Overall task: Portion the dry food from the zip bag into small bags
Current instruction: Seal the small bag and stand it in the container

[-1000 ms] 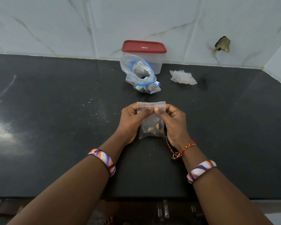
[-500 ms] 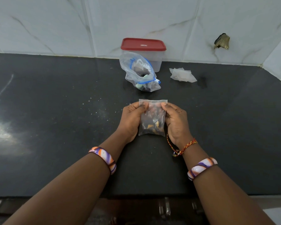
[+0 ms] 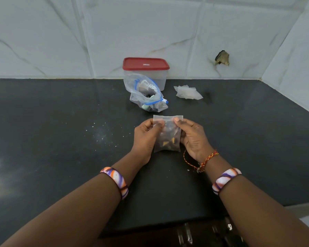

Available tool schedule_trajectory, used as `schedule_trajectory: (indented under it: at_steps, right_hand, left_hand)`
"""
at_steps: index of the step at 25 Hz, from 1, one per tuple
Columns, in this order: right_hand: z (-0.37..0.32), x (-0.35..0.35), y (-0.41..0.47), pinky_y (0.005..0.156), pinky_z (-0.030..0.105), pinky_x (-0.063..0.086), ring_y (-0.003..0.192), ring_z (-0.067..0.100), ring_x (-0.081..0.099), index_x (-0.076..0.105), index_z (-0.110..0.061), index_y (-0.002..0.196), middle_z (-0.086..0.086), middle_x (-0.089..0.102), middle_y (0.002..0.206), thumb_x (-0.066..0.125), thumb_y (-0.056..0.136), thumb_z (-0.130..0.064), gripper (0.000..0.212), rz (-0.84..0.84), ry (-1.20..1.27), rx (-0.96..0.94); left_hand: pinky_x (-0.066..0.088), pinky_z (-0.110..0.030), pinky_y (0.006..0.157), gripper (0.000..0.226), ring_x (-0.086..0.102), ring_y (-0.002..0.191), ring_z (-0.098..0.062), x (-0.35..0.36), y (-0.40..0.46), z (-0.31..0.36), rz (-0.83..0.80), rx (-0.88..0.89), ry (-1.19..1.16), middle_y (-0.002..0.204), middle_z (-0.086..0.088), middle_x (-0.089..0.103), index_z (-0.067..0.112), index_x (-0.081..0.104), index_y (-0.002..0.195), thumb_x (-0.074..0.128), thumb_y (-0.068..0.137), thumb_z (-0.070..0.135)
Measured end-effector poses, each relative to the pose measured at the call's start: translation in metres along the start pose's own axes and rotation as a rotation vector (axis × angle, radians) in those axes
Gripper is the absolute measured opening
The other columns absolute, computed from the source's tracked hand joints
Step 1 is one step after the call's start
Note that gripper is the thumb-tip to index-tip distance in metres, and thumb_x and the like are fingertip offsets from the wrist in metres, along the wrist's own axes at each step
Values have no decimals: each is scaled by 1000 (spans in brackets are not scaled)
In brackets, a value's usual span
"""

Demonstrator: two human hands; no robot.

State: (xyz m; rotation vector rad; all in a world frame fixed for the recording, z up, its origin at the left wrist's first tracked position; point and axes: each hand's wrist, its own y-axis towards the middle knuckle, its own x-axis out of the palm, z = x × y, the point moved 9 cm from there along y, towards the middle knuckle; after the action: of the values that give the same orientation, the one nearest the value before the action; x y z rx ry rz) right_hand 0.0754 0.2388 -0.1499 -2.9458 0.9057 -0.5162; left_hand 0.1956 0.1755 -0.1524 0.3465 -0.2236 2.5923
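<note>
A small clear bag (image 3: 168,134) with dark and yellow bits of dry food in its lower half hangs upright over the black counter. My left hand (image 3: 146,138) pinches its left upper side and my right hand (image 3: 193,138) pinches its right upper side, thumbs just below the top strip. Behind it lies the larger zip bag (image 3: 146,93) with a blue zip track, crumpled and open, with dark and pale green pieces inside.
A clear tub with a red lid (image 3: 146,70) stands against the tiled wall behind the zip bag. A crumpled pile of clear small bags (image 3: 187,92) lies to the right of it. Crumbs are scattered on the black counter (image 3: 61,139) left of my hands.
My thumbs have slid apart along the small bag's top, from the middle toward its two sides. The bag stays upright at the same spot.
</note>
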Motion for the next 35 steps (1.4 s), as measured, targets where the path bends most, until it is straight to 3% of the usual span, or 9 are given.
schedule_trajectory:
  at_steps: [4,11,15,17,20,27,29,33,35]
  right_hand:
    - [-24,-9,6,68,39,57,78,24,66,70,-11,81,8,69,81,64,84,-13,8,25,-73,-67]
    - [-79,-23,34,53,15,46,75,10,60,70,-19,82,-2,68,80,71,79,-14,6,-41,-379,-182]
    - [-109,-33,70,50,14,48,68,9,60,70,-19,78,-3,69,76,67,83,-12,9,24,-441,-244]
    - [-119,-32,94,49,18,48,70,15,61,71,-13,81,3,68,77,66,85,-10,6,66,-495,-276]
    - [-123,-28,138,55,24,49,79,19,62,72,-5,91,7,67,85,64,85,-9,11,97,-604,-298]
    - [-78,-14,205,66,24,53,82,17,62,71,-5,95,7,68,89,60,86,-5,14,-26,-722,-247]
    - [-68,-7,220,79,33,56,88,17,63,71,-7,97,9,71,97,59,87,-7,15,-71,-788,-236]
    - [-62,9,237,90,40,54,97,23,65,71,-7,101,11,71,102,55,88,-5,21,-154,-879,-238]
    - [-70,7,236,96,32,49,102,24,64,68,-7,110,12,70,108,54,87,-2,27,-134,-880,-301]
  left_hand:
    - [57,-39,74,7,62,79,-13,17,4,27,-46,29,28,88,-3,65,11,65,92,59,89,15]
    - [50,-26,45,18,56,59,-17,61,42,91,-6,161,90,71,-6,56,11,55,70,62,87,12]
    - [53,-38,77,16,56,79,-23,73,81,114,82,224,195,78,-12,61,11,61,70,65,85,10]
    - [48,-35,87,4,54,89,-21,74,97,124,142,240,415,96,-12,61,10,62,89,64,86,13]
    - [45,-23,88,40,54,102,-18,69,116,127,278,239,557,117,-7,54,5,48,125,60,87,11]
    - [43,-22,67,18,48,78,-12,93,145,54,169,-42,486,94,-5,50,10,42,112,45,94,7]
    - [40,-20,61,27,45,72,-8,88,154,39,214,-101,432,84,-2,46,7,41,122,43,95,5]
    - [40,-21,60,28,47,77,-13,77,172,23,297,-173,454,93,-8,48,9,41,120,40,93,2]
    - [41,-25,61,25,49,80,-17,75,178,16,319,-176,464,99,-12,52,10,43,113,40,91,0]
